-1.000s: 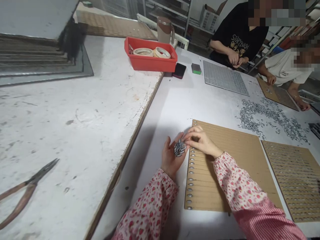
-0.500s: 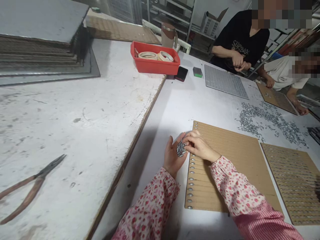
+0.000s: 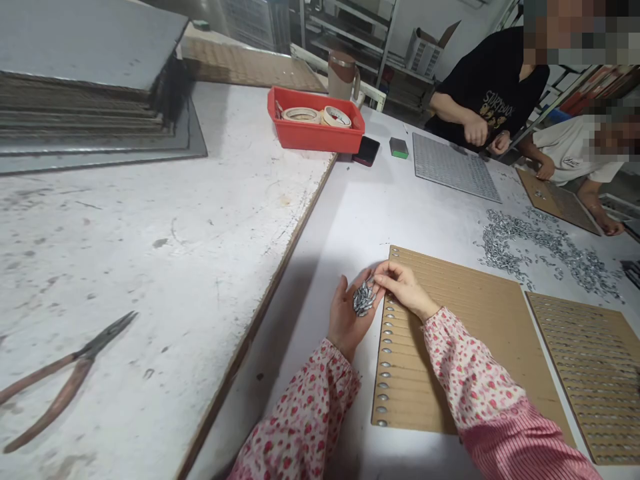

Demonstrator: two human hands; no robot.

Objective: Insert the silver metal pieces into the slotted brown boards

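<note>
In the palm of my left hand (image 3: 347, 313), cupped upward, lies a heap of small silvery oval metal pieces (image 3: 364, 300). Thumb and fingertips of my right hand (image 3: 400, 283) are pinched together beside that heap, with what looks like one such piece at their tips. Both hands are over the left edge of a brown ridged board (image 3: 465, 333). A column of the same metal pieces runs along the board's left side; my right hand covers part of it. To its right lies a second brown board (image 3: 585, 373), covered in rows of pieces.
Loose metal pieces (image 3: 545, 243) are scattered beyond the boards. Pliers (image 3: 95, 347) lie on the raised left tabletop (image 3: 200, 233), near stacked grey sheets (image 3: 90, 47). A red bin (image 3: 320, 137) holds tape rolls. Two co-workers sit across, with a grey board (image 3: 455, 167) before one.
My right fingertips have drawn slightly up and right from the heap, leaving more of it visible. The co-worker in black has moved their hands apart.
</note>
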